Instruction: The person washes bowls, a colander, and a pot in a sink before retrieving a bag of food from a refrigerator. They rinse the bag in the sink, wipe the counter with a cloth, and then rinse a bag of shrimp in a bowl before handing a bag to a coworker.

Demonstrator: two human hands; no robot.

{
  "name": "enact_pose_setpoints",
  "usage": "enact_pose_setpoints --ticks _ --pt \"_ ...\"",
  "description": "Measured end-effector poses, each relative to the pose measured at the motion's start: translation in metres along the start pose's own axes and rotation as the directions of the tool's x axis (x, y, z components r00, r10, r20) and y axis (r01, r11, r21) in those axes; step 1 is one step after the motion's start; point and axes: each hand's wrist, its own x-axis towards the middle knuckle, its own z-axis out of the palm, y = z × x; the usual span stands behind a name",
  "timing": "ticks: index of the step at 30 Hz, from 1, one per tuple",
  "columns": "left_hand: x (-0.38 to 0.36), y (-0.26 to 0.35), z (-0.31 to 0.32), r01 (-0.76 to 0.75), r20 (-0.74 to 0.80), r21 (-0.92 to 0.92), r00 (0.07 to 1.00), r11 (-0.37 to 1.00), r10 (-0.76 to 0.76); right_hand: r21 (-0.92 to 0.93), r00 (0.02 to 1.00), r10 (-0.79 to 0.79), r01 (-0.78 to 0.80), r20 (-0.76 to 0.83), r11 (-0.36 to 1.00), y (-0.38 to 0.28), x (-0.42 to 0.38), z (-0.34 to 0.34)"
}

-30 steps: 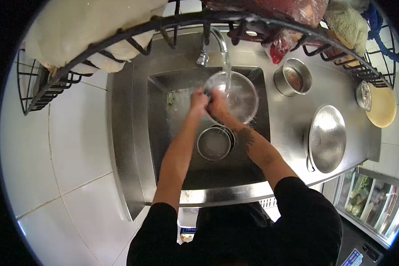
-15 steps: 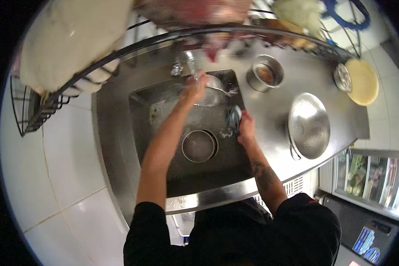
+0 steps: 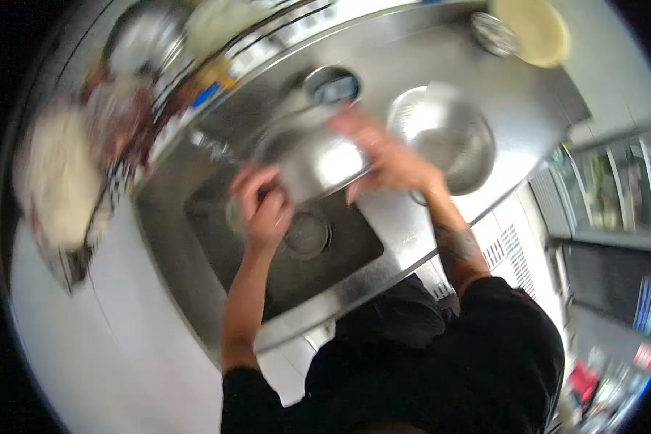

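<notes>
A shiny metal bowl (image 3: pixel 311 155) is tilted above the sink (image 3: pixel 362 249), raised off its bottom. My right hand (image 3: pixel 394 155) grips the bowl's right side, fingers along the far edge and thumb near the front; motion smears the fingertips. Against the left side of the bowl, my left hand (image 3: pixel 264 206) has its fingers curled in; the exact contact is blurred. A round metal container (image 3: pixel 307 235) rests in the sink below. Behind the bowl, a small pot (image 3: pixel 331 85) contains a blue-grey scrubber (image 3: pixel 336 90).
A metal colander (image 3: pixel 452 141) sits on the steel counter (image 3: pixel 542 108) at the right. Beyond it are a small metal dish (image 3: pixel 495 34) and a pale yellow bowl (image 3: pixel 534 32). A wire rack (image 3: pixel 275 25) with goods overhangs the back and left, near the faucet (image 3: pixel 210 145).
The bowl has come up out of the sink, between my hands. My right hand has let go of the scrubber, now in the pot. The view has turned.
</notes>
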Motion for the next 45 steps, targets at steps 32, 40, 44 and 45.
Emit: enact_pose_setpoints --ticks 32,40,44,45 --pt "-0.206 -0.249 0.111 0.764 0.322 0.141 0.566 0.63 -0.759 -0.919 0.768 0.551 0.122 0.327 0.375 0.246 0.17 0.085" --pt "-0.224 -0.223 0.067 0.71 0.288 -0.636 -0.146 -0.303 -0.946 -0.088 0.966 0.258 -0.257 -0.004 0.962 0.148 0.165 0.184" --pt "-0.278 -0.228 0.101 0.566 0.289 -0.654 -0.428 -0.503 -0.856 -0.482 0.899 0.43 -0.34 0.087 0.807 0.175 0.147 0.375" --pt "-0.316 -0.241 0.113 0.555 0.245 -0.706 -0.392 -0.441 -0.887 -0.331 0.915 0.274 -0.17 0.298 0.928 0.161 0.127 0.398"
